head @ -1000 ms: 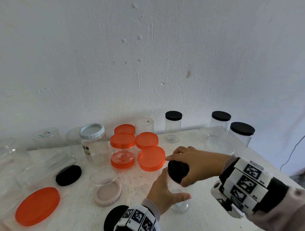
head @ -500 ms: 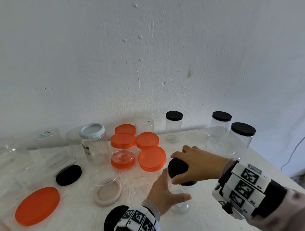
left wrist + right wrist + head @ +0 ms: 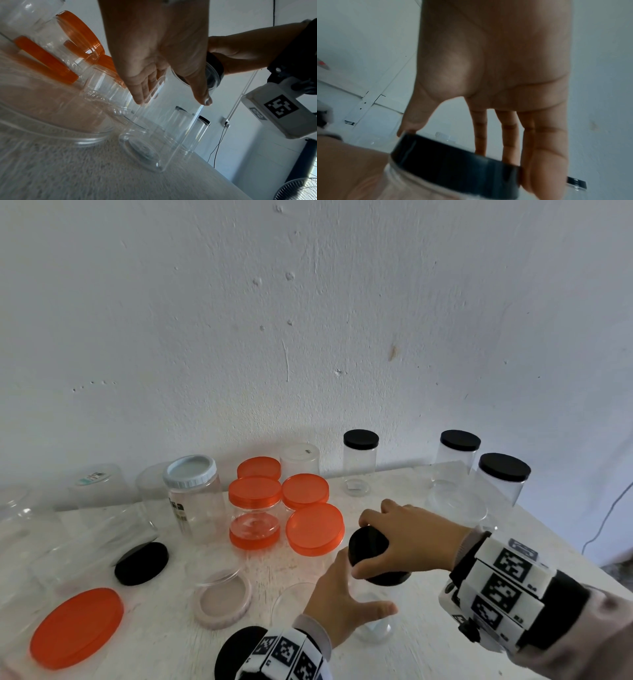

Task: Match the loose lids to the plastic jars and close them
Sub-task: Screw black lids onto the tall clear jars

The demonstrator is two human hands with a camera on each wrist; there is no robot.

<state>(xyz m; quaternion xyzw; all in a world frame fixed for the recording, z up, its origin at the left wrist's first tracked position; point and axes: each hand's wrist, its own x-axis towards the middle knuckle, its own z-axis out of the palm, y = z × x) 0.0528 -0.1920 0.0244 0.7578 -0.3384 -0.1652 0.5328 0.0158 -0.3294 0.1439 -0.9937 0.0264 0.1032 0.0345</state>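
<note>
A clear plastic jar (image 3: 375, 625) stands near the table's front edge, and my left hand (image 3: 342, 601) wraps its side with thumb and fingers. The same jar (image 3: 159, 128) fills the left wrist view under my left hand (image 3: 173, 100). My right hand (image 3: 400, 539) grips a black lid (image 3: 371, 546) from above at the jar's mouth. The right wrist view shows this black lid (image 3: 453, 162) sitting on the jar's neck, slightly tilted, thumb and fingers of my right hand (image 3: 464, 142) on its rim.
Several orange-lidded jars (image 3: 255, 508) stand behind the held jar. Black-lidded jars (image 3: 503, 477) line the back right. Loose on the table lie a large orange lid (image 3: 77, 626), a black lid (image 3: 142, 563), a pale lid (image 3: 222, 601) and another black lid (image 3: 236, 652).
My right hand has brought the black lid down from a tilted hold onto the jar's mouth. The left hand has stayed on the jar.
</note>
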